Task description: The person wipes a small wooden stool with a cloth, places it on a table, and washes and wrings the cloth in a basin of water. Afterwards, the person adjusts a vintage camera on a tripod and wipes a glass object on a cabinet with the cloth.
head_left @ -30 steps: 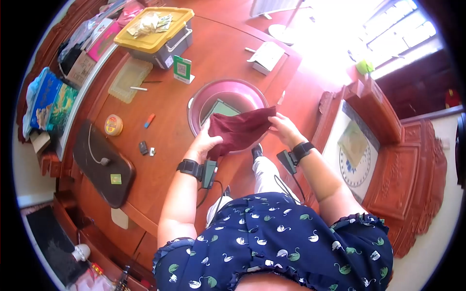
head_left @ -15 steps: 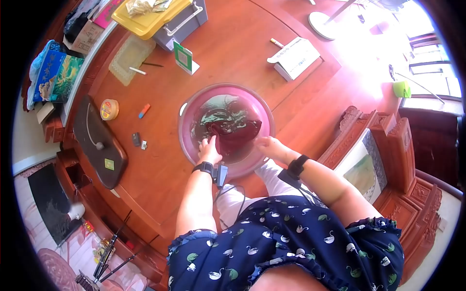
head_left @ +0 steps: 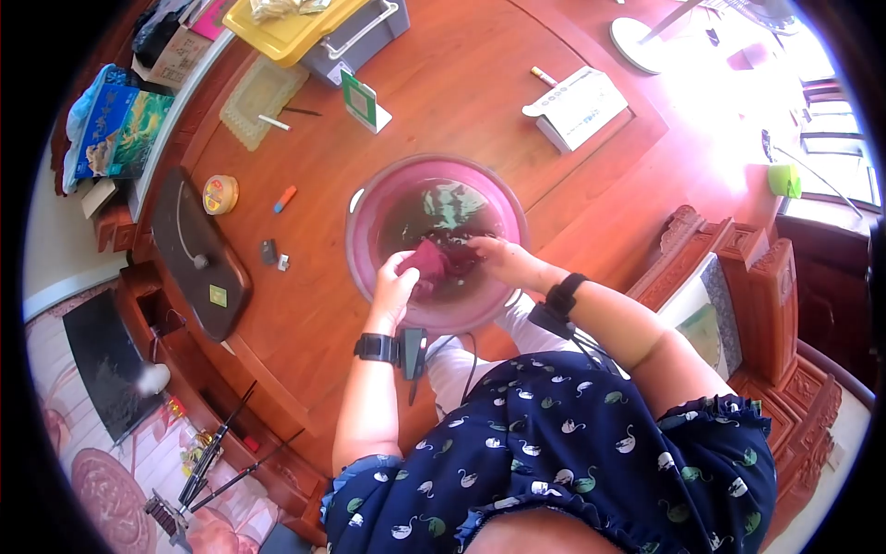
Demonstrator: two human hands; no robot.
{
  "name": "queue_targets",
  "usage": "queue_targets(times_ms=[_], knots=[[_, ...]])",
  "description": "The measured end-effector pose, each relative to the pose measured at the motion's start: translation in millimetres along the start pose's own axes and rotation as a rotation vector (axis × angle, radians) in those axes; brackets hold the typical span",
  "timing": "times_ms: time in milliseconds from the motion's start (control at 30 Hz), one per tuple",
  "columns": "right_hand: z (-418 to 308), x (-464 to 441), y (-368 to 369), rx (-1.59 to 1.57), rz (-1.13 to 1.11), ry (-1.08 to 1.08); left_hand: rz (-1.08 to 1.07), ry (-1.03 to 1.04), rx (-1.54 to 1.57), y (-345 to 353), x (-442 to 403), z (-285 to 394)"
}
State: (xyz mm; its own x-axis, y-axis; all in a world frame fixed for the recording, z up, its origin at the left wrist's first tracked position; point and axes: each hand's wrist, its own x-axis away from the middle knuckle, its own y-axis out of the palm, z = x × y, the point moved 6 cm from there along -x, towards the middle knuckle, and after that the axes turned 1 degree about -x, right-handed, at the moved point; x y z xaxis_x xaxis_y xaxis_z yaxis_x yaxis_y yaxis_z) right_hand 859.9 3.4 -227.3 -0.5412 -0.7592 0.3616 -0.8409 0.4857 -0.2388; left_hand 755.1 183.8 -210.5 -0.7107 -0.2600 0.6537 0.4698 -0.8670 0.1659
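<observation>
A pink basin of dark water stands on the wooden table in front of me. In it lies a wet maroon cloth, part of it lifted above the water and part under it. On the basin's left side, my left hand is closed on the raised part of the cloth. My right hand is over the right side of the basin, its fingers closed on the cloth's darker end. The fingertips there are partly hidden by water and fabric.
Beyond the basin stand a green-and-white sign, a white box and a grey bin with a yellow lid. A dark tray, a round tin and a lighter lie to the left. A carved chair is at right.
My left hand has pulled its part of the cloth up out of the water. My right hand has moved inward from the basin's right rim, and the cloth is more bunched between the hands.
</observation>
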Motion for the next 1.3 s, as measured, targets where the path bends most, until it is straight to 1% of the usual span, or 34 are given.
queue_targets(times_ms=[33, 100, 133, 200, 233, 267, 333, 367, 400, 500, 533, 567, 600, 633, 667, 700, 733, 767, 800, 867, 900, 1000, 1067, 1133, 1200, 1267, 1300], knots=[[-14, -4, 2, -0.003, -0.004, 0.000, 0.005, -0.003, 0.000, 4, 8, 10], [-54, -8, 1, -0.078, 0.026, -0.167, -0.101, 0.115, -0.129, 19, 21, 30], [-65, -10, 1, -0.079, 0.021, -0.167, -0.096, 0.114, -0.127, 23, 27, 38], [-89, -13, 5, 0.034, -0.062, -0.299, -0.123, 0.253, -0.491, 36, 40, 58], [-92, -16, 6, 0.121, -0.058, -0.393, -0.111, 0.248, -0.471, 38, 44, 62], [-92, -19, 4, 0.119, -0.064, -0.397, -0.103, 0.247, -0.471, 38, 47, 64], [-91, -23, -6, 0.178, 0.030, -0.328, 0.004, 0.299, -0.619, 33, 54, 73], [-92, -20, -13, 0.169, 0.122, -0.313, 0.075, 0.281, -0.666, 29, 58, 76], [-95, -16, -19, 0.085, 0.129, -0.270, 0.081, 0.277, -0.664, 24, 58, 73], [-96, -7, -21, 0.064, 0.087, -0.248, 0.113, 0.276, -0.951, 10, 56, 63], [-90, -6, -23, 0.034, 0.148, -0.215, 0.115, 0.278, -0.949, 8, 55, 59], [-84, -5, -26, 0.005, 0.212, -0.181, 0.115, 0.293, -1.071, 7, 54, 56], [-80, -5, -27, 0.009, 0.214, -0.183, 0.115, 0.311, -1.192, 9, 53, 55], [-73, -7, -31, 0.004, 0.230, -0.137, 0.114, 0.376, -1.141, 12, 54, 57], [-66, -10, -35, -0.002, 0.248, -0.092, 0.112, 0.386, -1.138, 15, 52, 57], [-62, -11, -37, 0.004, 0.255, -0.095, 0.181, 0.431, -1.049, 15, 51, 58], [-59, -11, -32, 0.064, 0.179, -0.143, 0.248, 0.474, -0.959, 13, 49, 59], [-55, -13, -28, 0.128, 0.106, -0.192, 0.252, 0.582, -1.014, 14, 45, 57], [-43, -15, -22, 0.194, 0.067, -0.277, 0.246, 0.599, -1.009, 13, 36, 49], [-42, -9, -22, 0.299, 0.060, -0.172, 0.225, 0.572, -1.080, 13, 14, 30], [-41, -6, -23, 0.324, 0.016, -0.046, 0.188, 0.381, -1.137, 11, 0, 17], [-29, 4, -28, 0.292, 0.048, 0.065, 0.181, 0.162, -1.316, 9, -35, -16], [-14, 15, -33, 0.271, 0.094, -0.021, 0.183, 0.200, -1.404, 4, -56, -46], [14, 24, -29, 0.434, 0.021, -0.015, 0.124, 0.094, -1.479, 10, -63, -62], [24, 36, -33, 0.470, 0.029, 0.115, 0.099, -0.003, -1.618, 24, -57, -61], [36, 39, -30, 0.552, -0.076, 0.110, 0.062, -0.054, -1.655, 36, -50, -49], [24, 45, -34, 0.486, -0.060, 0.135, 0.019, -0.017, -1.648, 30, -61, -60]])
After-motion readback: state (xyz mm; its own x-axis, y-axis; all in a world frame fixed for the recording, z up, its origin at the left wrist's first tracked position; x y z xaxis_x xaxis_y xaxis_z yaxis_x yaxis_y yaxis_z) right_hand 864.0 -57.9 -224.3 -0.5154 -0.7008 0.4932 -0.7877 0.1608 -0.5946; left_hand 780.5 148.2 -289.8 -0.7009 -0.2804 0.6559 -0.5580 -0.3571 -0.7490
